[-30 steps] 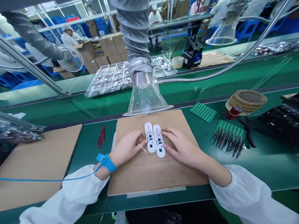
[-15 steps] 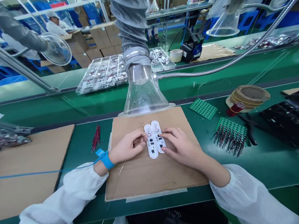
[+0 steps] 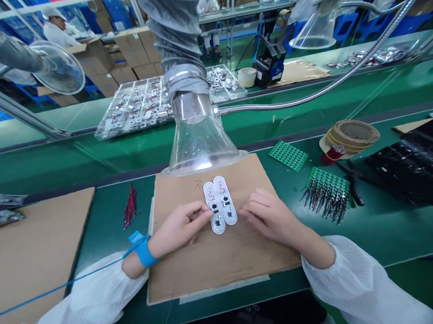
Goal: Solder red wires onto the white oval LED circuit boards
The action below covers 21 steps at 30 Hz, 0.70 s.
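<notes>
Two white oval circuit boards with black parts and red wires lie side by side on a cardboard sheet (image 3: 181, 276), a left board (image 3: 217, 224) and a right board (image 3: 229, 215). My left hand (image 3: 182, 223) wears a blue wrist strap (image 3: 145, 251). Its thumb and index finger are pinched at the left board's edge; a thin silvery wire (image 3: 172, 295), like solder, trails below that hand. My right hand (image 3: 268, 215) is just right of the right board, apart from it, with fingers curled together. Whether anything is between those fingertips cannot be seen.
A clear fume hood (image 3: 204, 149) hangs just behind the boards. Red and black wires (image 3: 130, 206) lie at left. Green board panels (image 3: 288, 155), one bristling with wires (image 3: 327, 194), a tape roll (image 3: 352, 137) and pliers (image 3: 355, 188) are at right.
My right hand has drawn back to the right off the right board, and its fingers have curled in. My left fingertips have moved lower along the left board. The camera view has shifted slightly.
</notes>
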Motion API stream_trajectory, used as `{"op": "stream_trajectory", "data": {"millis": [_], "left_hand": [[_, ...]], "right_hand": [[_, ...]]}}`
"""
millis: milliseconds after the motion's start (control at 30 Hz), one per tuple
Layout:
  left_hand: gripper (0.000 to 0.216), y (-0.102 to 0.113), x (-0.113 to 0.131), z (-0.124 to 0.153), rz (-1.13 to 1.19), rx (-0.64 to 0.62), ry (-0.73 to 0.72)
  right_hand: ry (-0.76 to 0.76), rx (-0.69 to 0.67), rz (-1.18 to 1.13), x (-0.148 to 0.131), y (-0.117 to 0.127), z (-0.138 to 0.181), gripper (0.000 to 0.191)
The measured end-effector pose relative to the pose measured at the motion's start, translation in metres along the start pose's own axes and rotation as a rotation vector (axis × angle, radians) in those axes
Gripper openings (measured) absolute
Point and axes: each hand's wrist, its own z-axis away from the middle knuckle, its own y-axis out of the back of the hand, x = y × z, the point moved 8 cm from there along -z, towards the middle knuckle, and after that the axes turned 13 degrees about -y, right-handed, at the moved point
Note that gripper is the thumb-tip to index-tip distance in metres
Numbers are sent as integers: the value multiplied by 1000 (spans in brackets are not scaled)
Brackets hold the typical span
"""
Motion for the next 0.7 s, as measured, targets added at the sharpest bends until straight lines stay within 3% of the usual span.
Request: {"op": "stream_trajectory", "data": {"millis": [67,200,300,367,433,500,567,633,700], "left_hand": [[42,9,-12,13,42,21,76],[37,49,-3,13,-284,133,-193],[34,69,-7,6,-430,204,-309],[34,76,-17,4,-461,271,-321],[33,79,-28,5,-457,332,-312],[31,79,-39,7,-440,361,-298],[28,80,-46,7,-410,409,-299],[27,83,-47,8,-389,470,-313],[30,85,-42,12,-401,500,-335]], "right_hand": [[-41,-33,-9,9,6,1,36],[-52,-126,-62,11,0,-1,39],[-90,-7,-50,13,13,1,41],[-170,193,-33,22,44,14,40],[-309,499,-35,40,92,45,37],[-486,929,-68,66,150,100,37],[-544,1234,-66,86,196,155,32],[-563,1450,-51,104,234,200,29],[-599,1573,-18,120,266,230,28]]}}
